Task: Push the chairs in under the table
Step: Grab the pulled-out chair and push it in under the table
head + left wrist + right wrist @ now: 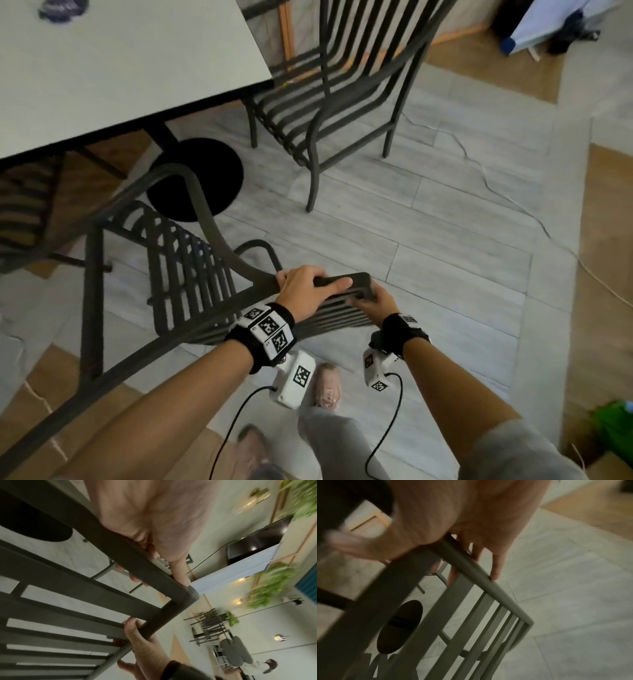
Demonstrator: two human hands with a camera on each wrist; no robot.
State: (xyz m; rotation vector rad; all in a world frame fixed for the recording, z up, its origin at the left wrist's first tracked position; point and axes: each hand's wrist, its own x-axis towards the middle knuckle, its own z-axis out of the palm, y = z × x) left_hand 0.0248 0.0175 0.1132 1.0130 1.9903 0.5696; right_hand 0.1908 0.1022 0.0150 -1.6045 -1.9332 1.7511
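A dark metal slatted chair stands askew in front of me, its seat partly out from under the pale grey table. My left hand is wrapped over one bar of the backrest frame, right beside its upper corner. My right hand grips the adjoining bar just past that corner. The left wrist view shows the left hand on the bar and the right hand below the corner. In the right wrist view, the right hand curls its fingers round the rail.
A second slatted chair stands pulled out at the table's far corner. A third chair sits under the table at left. The table's black round base is on the floor ahead. A thin cable trails across the tiles at right.
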